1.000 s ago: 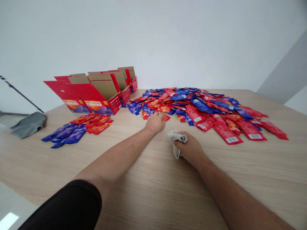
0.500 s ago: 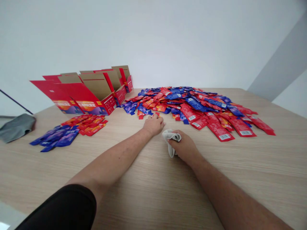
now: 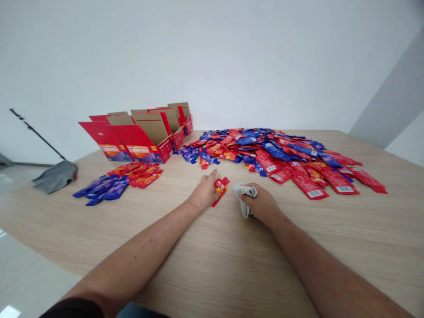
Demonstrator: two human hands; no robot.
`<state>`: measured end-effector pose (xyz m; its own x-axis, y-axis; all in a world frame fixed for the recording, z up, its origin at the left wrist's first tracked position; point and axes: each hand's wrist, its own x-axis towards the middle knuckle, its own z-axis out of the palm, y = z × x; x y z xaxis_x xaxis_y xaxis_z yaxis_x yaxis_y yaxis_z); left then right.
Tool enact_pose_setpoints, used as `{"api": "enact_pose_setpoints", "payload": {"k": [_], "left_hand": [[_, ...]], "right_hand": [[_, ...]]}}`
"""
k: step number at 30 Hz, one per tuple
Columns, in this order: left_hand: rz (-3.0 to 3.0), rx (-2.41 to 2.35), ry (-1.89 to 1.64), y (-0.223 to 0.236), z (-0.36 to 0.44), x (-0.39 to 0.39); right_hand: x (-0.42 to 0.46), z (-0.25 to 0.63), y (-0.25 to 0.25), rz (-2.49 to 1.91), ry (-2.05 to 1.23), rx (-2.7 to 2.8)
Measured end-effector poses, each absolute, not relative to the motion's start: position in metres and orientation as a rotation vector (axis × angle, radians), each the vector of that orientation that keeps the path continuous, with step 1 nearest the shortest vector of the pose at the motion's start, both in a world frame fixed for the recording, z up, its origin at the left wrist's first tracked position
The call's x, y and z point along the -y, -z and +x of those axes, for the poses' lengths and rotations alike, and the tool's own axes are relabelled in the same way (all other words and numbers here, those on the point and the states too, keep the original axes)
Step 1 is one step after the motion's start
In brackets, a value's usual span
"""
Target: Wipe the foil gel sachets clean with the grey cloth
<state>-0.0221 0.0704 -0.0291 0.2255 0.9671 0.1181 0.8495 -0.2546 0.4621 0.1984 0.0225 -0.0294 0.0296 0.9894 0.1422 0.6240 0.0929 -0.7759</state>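
Note:
My left hand (image 3: 205,191) grips a red sachet (image 3: 221,187) with orange print near the middle of the table, its index finger stretched forward. The sachet's left side is hidden behind the fingers. In my right hand (image 3: 263,202) is a folded white cloth (image 3: 244,191), held just right of the sachet, close to the tabletop. Beyond both hands spreads a large heap of red and blue sachets (image 3: 278,150). Blue sachets (image 3: 107,187) and red-orange sachets (image 3: 141,173) lie in two overlapping groups at the left.
Several open red cardboard boxes (image 3: 142,143) stand in rows at the back left, flaps raised. A grey cloth (image 3: 56,176) and a thin dark pole (image 3: 39,134) are at the table's left edge. A white wall (image 3: 232,62) rises behind the wooden table (image 3: 212,265).
My left hand has drawn back from the front of the heap, bringing the red sachet toward me. The right hand keeps the cloth in about the same place. The camera view has shifted slightly.

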Motion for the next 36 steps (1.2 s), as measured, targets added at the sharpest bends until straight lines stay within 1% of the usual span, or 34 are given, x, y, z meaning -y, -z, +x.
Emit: {"api": "enact_pose_setpoints", "payload": {"k": [5,11,16,22,28,36], "left_hand": [[2.126,-1.672,-0.527,0.022,-0.027,-0.059],[1.814,-1.612,-0.744,0.018,-0.024,-0.051],[1.272,-1.259,-0.871,0.023,-0.014,-0.047],[0.822,-0.860,-0.841,0.021,-0.012,-0.038],[0.638,-0.698,-0.825,0.023,-0.016,-0.036],[0.562,-0.659,-0.785,0.031,-0.012,-0.036]], "right_hand": [[-0.023,0.200,0.028,-1.612,-0.655,1.687],[-0.022,0.202,0.029,-1.625,-0.654,1.684],[-0.021,0.204,0.032,-1.624,-0.657,1.674],[-0.021,0.208,0.034,-1.645,-0.652,1.669],[-0.018,0.210,0.031,-1.698,-0.652,1.667],[-0.015,0.211,0.029,-1.727,-0.639,1.660]]}}
